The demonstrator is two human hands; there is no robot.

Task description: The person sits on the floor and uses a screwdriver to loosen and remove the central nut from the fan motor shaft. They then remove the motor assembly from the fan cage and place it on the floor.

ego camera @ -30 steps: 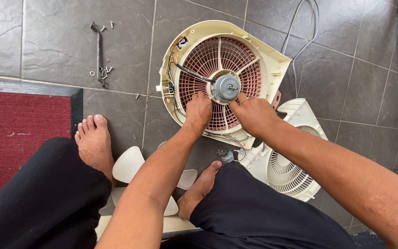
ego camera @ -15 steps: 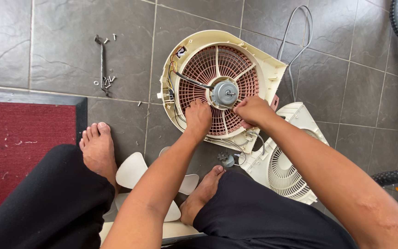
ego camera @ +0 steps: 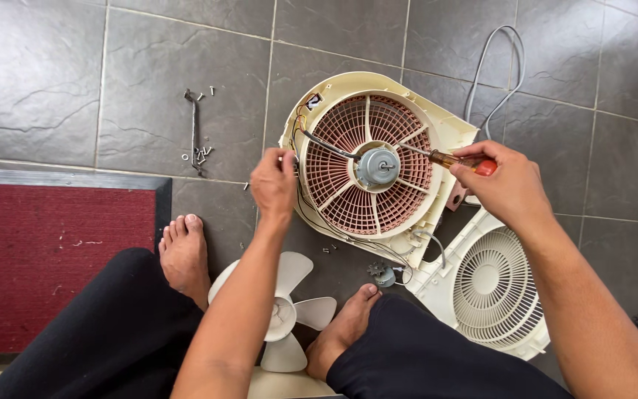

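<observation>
Since a moment ago both hands have left the middle of the cream plastic fan housing with its reddish-brown round grille (ego camera: 369,159): the right hand (ego camera: 507,185) now has its fingers closed around an orange-handled screwdriver (ego camera: 448,157), whose tip points at the grey metal motor hub (ego camera: 378,166), while the left hand (ego camera: 275,185) pinches the housing's left rim with narrow fingers. It seems to me the motor screws are being worked on, and the next move needs the tip seated straight in a screw. Housing lies on the grey tiled floor (ego camera: 112,96), near a loose white fan blade (ego camera: 289,310) and a white front grille (ego camera: 492,284).
</observation>
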